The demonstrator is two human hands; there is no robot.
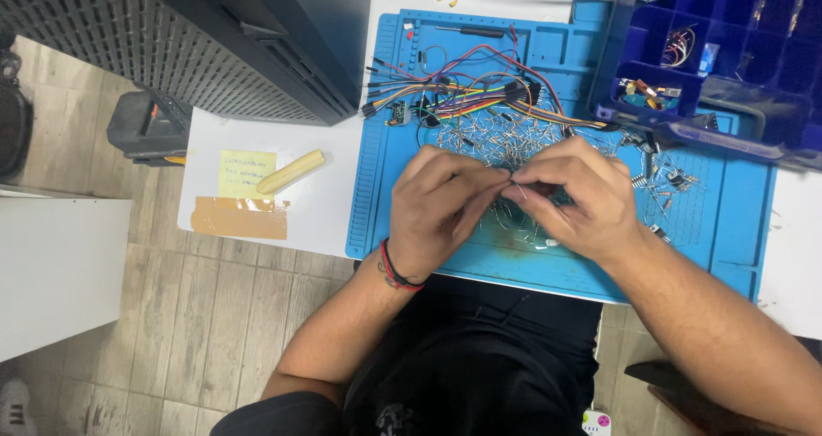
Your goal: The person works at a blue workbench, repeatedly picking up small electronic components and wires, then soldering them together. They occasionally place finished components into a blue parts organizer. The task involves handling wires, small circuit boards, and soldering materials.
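Observation:
My left hand (441,209) and my right hand (578,198) meet over a blue work mat (728,222). Their fingertips pinch one small electronic part with thin metal leads (516,184) between them. Under and behind the hands lies a heap of several loose wire-legged components (505,140). A red and black band circles my left wrist (396,271). A bundle of coloured jumper wires (454,93) lies on the mat just beyond the heap.
A dark blue compartment box (711,50) with small parts stands at the right back. A yellow note (247,173), a cream cylinder (291,171) and brown tape (240,218) lie on the white table to the left. A black perforated case (214,42) stands behind.

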